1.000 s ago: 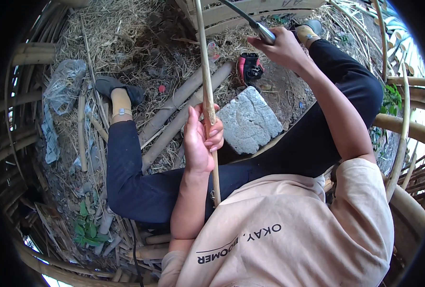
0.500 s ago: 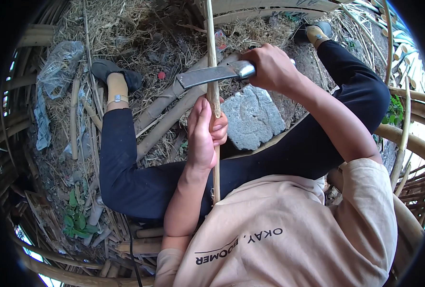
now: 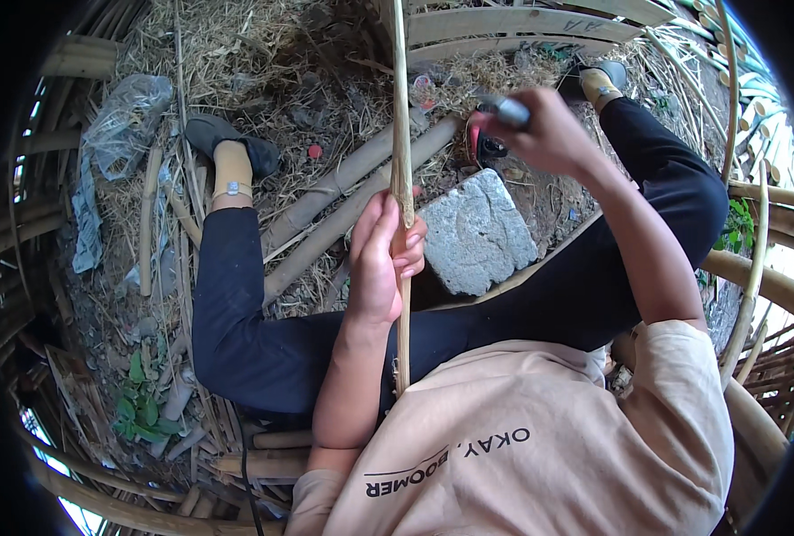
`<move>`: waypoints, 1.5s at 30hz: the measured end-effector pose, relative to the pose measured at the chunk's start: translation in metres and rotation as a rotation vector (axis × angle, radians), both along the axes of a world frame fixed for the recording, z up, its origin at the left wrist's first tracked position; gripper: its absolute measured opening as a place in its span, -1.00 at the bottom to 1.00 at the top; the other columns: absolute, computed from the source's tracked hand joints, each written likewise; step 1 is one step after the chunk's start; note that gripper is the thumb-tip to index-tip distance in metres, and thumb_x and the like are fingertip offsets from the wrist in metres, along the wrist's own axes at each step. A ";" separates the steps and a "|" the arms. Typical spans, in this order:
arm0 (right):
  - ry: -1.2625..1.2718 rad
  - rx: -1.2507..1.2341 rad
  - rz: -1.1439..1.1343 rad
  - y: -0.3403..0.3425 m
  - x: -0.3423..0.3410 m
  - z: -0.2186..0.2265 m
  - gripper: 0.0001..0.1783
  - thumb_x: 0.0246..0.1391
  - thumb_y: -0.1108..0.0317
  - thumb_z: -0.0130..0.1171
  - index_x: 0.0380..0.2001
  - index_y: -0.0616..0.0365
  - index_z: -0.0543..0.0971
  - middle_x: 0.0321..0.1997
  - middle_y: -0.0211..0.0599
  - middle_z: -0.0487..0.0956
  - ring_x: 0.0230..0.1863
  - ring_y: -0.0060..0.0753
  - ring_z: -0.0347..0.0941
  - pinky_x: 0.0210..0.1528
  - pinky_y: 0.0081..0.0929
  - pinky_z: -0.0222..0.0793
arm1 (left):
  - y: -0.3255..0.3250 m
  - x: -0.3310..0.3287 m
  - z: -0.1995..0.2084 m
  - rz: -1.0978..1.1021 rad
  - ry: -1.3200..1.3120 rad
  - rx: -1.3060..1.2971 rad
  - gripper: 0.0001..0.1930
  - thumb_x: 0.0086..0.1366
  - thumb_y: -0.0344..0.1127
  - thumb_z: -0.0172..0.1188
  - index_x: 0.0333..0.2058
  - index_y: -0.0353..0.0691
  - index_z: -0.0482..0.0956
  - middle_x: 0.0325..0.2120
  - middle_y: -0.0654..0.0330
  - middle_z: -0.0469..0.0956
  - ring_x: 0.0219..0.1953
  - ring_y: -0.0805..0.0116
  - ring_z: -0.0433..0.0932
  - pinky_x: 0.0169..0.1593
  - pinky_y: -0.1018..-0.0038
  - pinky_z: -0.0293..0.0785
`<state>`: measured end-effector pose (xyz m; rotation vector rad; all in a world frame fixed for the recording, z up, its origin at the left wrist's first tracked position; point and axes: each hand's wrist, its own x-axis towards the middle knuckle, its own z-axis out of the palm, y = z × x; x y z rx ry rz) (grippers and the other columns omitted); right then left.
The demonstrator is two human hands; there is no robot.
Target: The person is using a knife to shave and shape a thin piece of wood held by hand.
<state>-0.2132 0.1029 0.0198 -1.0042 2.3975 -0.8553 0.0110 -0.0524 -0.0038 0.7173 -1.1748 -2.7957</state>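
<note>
A long, pale wooden stick [image 3: 401, 107] stands in front of me, its lower end close to my shirt. My left hand [image 3: 377, 268] is closed around it, thumb pointing up along the wood. To the right and farther off, my right hand [image 3: 544, 129] grips a broad-bladed knife and is blurred by motion. Only the knife's metal collar [image 3: 509, 111] shows clearly; the blade can hardly be made out from this angle. The knife is apart from the stick. A grey stone block [image 3: 477, 232] lies just right of my left hand, between my legs.
Two bamboo poles [image 3: 352, 174] lie on straw-strewn ground behind the stick. A clear plastic bag [image 3: 129, 121] and a red cap [image 3: 315, 152] lie to the left. A red and black object [image 3: 482, 147] is below my right hand. Bamboo slats [image 3: 513, 40] cross the far side.
The knife has left the stick, where its blade lay across the wood; my right hand has swung it away to the right. My left hand keeps its hold on the stick.
</note>
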 end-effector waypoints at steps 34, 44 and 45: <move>0.119 -0.015 0.220 -0.016 0.017 -0.012 -0.57 0.07 0.03 0.39 -0.53 0.23 0.65 -0.64 -0.15 0.57 -0.59 -0.14 0.55 -0.45 -0.22 0.47 | 0.012 -0.001 -0.001 -0.029 -0.015 -0.142 -0.82 0.54 -0.24 -0.02 -0.03 -0.18 0.41 -0.55 0.43 0.24 -0.66 0.78 0.09 -0.62 0.78 0.01; 0.334 0.139 0.181 -0.009 0.013 -0.034 -0.82 -0.40 0.34 0.32 -0.61 0.17 0.62 -0.60 -0.05 0.59 -0.48 0.08 0.60 -0.35 -0.10 0.56 | 0.037 0.001 -0.013 -0.012 -0.092 -0.581 -0.83 0.53 -0.24 0.01 -0.06 -0.18 0.37 -0.58 0.47 0.29 -0.68 0.80 0.13 -0.67 0.74 0.02; 0.357 0.143 0.173 -0.010 0.009 -0.034 -0.81 -0.40 0.33 0.32 -0.60 0.17 0.62 -0.60 -0.05 0.60 -0.48 0.08 0.60 -0.35 -0.10 0.56 | 0.037 0.000 -0.014 -0.013 -0.096 -0.604 -0.84 0.53 -0.23 0.01 -0.07 -0.18 0.37 -0.58 0.47 0.29 -0.68 0.80 0.14 -0.67 0.74 0.02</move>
